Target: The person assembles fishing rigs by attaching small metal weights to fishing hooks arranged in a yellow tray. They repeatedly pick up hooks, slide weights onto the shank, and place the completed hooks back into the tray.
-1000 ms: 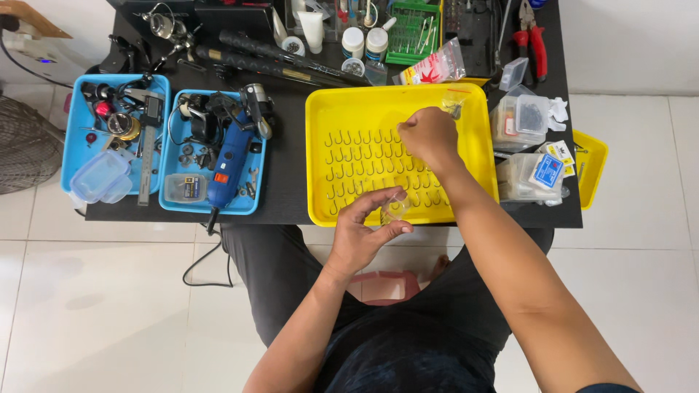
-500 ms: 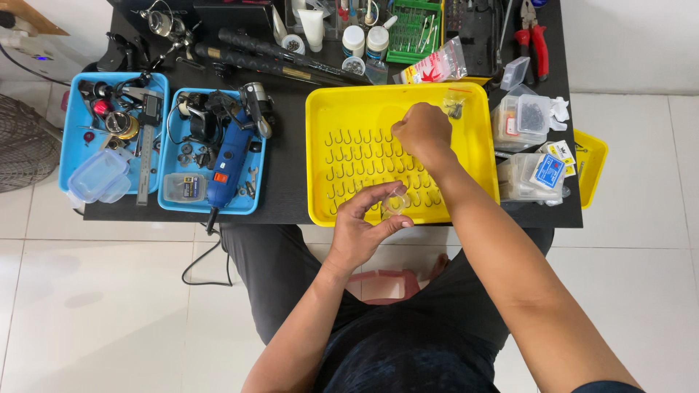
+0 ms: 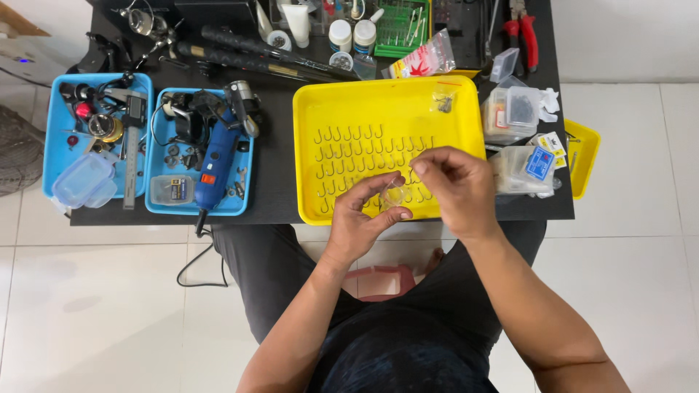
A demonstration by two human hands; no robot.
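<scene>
The left hand [image 3: 360, 218] is curled around a small clear plastic container [image 3: 395, 195], pinching it between thumb and fingers over the near edge of the yellow tray [image 3: 313, 102]. The right hand [image 3: 453, 185] hovers just beside it, fingertips drawn together close to the container; whether they grip anything cannot be told. Rows of fishing hooks [image 3: 349, 153] lie in the tray on the black surface [image 3: 273, 182]. To the left sits a blue tray [image 3: 244, 207] with a blue rotary tool [image 3: 217, 164].
</scene>
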